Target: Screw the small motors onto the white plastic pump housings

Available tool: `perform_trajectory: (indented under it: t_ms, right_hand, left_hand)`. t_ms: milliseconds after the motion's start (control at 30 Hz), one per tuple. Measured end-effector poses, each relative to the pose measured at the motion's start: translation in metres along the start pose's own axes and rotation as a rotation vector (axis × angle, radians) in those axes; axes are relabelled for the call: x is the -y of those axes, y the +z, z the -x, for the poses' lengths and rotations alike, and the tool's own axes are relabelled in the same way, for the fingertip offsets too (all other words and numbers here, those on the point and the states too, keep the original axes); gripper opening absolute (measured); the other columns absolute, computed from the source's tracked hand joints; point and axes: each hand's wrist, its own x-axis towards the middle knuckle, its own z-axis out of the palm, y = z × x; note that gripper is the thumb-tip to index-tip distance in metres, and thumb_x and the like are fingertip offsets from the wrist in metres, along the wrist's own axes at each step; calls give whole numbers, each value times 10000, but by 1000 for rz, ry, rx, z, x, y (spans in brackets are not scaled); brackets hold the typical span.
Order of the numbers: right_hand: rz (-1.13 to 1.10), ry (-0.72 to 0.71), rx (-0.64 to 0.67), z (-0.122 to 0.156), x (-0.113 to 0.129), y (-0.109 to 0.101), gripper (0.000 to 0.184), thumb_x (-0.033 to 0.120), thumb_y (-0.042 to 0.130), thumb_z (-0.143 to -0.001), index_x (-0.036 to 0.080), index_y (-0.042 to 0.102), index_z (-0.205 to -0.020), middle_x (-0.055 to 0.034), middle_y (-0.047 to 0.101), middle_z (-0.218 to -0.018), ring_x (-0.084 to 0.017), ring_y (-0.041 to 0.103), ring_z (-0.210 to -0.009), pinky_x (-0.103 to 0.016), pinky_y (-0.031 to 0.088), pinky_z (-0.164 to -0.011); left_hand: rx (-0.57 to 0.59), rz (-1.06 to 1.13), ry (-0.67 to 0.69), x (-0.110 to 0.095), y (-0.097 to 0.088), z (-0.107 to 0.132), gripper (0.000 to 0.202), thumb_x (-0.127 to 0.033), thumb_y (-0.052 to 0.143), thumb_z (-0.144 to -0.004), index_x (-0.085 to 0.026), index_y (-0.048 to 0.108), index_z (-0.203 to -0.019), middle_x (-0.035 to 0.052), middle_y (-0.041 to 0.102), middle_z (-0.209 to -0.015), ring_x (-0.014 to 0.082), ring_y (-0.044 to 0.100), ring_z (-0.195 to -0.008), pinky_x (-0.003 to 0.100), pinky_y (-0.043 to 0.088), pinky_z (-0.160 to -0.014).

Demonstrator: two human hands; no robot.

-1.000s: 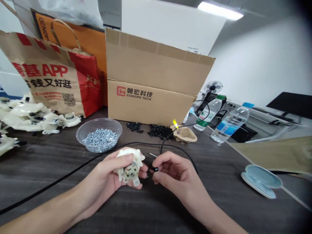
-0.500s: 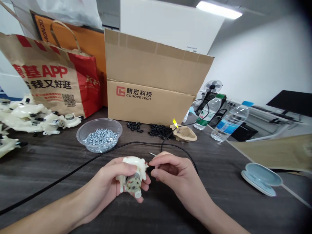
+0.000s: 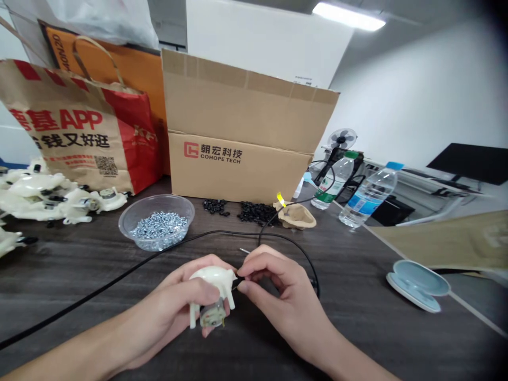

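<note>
My left hand [image 3: 180, 304] is wrapped round a small cream plastic pump housing [image 3: 211, 279] with a metal motor end [image 3: 211, 315] facing down and toward me. My right hand [image 3: 273, 288] is pinched against the housing's right side; a small black piece that it holds there is almost hidden by the fingertips. Both hands hover just above the dark wooden table [image 3: 357, 317]. A black cable [image 3: 119, 275] runs across the table behind my hands.
A clear bowl of silver screws [image 3: 156, 225] stands behind my left hand. Small black parts [image 3: 254, 211] lie before a cardboard box [image 3: 242, 132]. Cream pump assemblies [image 3: 43, 193] are piled at left by a paper bag [image 3: 79, 132]. Two water bottles [image 3: 367, 196] and a blue case [image 3: 418, 280] are at right.
My right hand has brought the small black piece from a gap beside the housing up against its right side. My left hand has tilted the housing, motor end turning downward.
</note>
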Motion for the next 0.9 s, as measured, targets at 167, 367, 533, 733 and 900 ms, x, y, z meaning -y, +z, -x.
perform_trajectory:
  t_ms: [167, 367, 533, 733, 900]
  right_hand:
    - [-40, 8, -13, -1, 0, 1, 117, 103, 711, -826, 219, 713, -834, 9, 607, -841, -143, 569, -742, -274, 463, -678]
    - [-46, 64, -18, -2, 1, 0, 128, 109, 736, -796, 211, 659, -784, 19, 607, -829, -139, 563, -730, -271, 459, -675]
    - [-9, 52, -4, -3, 1, -1, 118, 116, 726, -811, 211, 658, -801, 20, 610, -830, -137, 556, -734, -268, 450, -678]
    - [16, 57, 13, -2, 4, 0, 119, 110, 676, -827, 212, 624, -794, 26, 588, -806, -135, 535, -716, -264, 434, -664]
    - [24, 62, 20, -1, 4, 2, 125, 128, 665, -830, 215, 591, -779, 20, 586, -808, -146, 539, -728, -271, 433, -661]
  left_hand:
    - [9, 25, -9, 1, -3, 2, 464, -344, 771, -702, -146, 673, -1111, 55, 659, -813, 170, 518, -733, 269, 399, -621]
    - [26, 34, -10, 1, -3, 2, 454, -355, 764, -711, -150, 686, -1108, 52, 647, -816, 169, 497, -731, 272, 395, -624]
    - [-10, 56, 3, 1, -3, 1, 448, -332, 743, -710, -140, 695, -1112, 60, 656, -814, 179, 513, -736, 277, 400, -622]
    - [17, -2, -5, 0, -3, 2, 437, -335, 758, -707, -164, 704, -1105, 51, 667, -813, 177, 526, -743, 275, 376, -641]
    - [32, -28, 1, 1, -5, 2, 450, -304, 731, -725, -173, 725, -1156, 60, 667, -841, 194, 538, -786, 289, 390, -675]
